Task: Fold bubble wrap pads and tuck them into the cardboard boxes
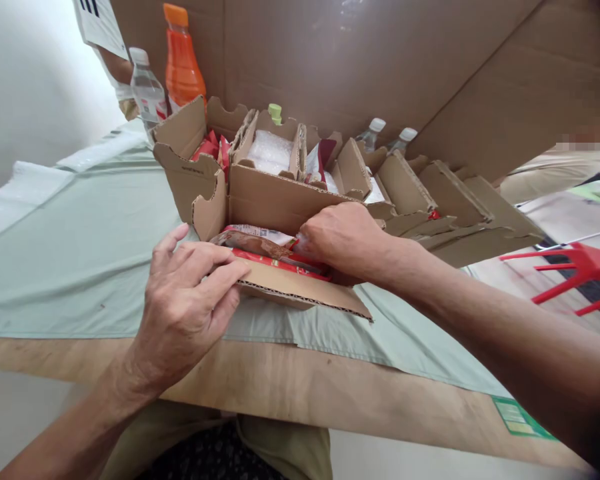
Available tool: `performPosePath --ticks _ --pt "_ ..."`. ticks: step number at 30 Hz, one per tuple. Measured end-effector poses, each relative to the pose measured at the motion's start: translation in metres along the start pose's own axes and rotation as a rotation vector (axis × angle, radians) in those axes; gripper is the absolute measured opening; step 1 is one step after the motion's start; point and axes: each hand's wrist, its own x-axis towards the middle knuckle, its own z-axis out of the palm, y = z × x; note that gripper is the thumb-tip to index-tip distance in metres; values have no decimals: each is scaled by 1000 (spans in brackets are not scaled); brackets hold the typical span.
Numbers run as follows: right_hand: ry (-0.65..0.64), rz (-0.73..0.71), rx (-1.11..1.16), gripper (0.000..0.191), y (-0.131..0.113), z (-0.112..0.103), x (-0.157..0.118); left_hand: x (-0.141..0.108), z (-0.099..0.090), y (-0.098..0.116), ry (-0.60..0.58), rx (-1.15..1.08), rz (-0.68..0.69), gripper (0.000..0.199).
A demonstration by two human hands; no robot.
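An opened cardboard box [275,197] stands on the cloth in front of me, its near flap [300,283] folded outward. Inside lie packaged food packets [265,243], red and white with a brown part. My left hand [187,293] is at the flap's left end, index finger on top and thumb against the outer side. Inside the box's right part, my right hand [337,240] is closed at the packets' right end, apparently pinching a packet's corner. Its fingertips are mostly hidden.
Behind it, a row of open cardboard boxes [410,183] holds bubble-wrapped items [270,152] and packets. An orange bottle [184,63] and a clear bottle [147,87] stand back left. A green cloth [80,267] covers the wooden table [300,373]. A red stool [575,267] is right.
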Motion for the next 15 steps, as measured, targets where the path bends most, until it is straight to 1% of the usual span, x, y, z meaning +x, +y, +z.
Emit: performPosePath --ticks 3,6,8,9,10,12,13,14,15 --pt "-40 -14 37 25 -4 6 2 -1 1 -1 -5 6 -7 25" --pt "-52 -25 69 26 -1 8 2 0 1 -1 -4 8 -2 24" --pt "-26 -37 93 21 6 6 -9 -2 -2 0 25 -9 -9 29" --pt "23 -35 111 20 11 6 -20 -4 -3 0 53 -20 -26 36" --pt "123 -17 132 20 16 6 -34 -7 -5 0 85 -32 -56 47" --pt "440 81 195 20 23 12 -74 -19 -8 -3 151 -63 -164 69" --pt "642 161 245 20 25 18 -96 -26 -8 -6 167 -90 -240 76" --pt "799 247 316 19 25 27 -117 -34 -7 -10 165 -135 -330 78" --pt "891 347 406 20 24 38 -135 -42 -4 -14 148 -200 -429 79"
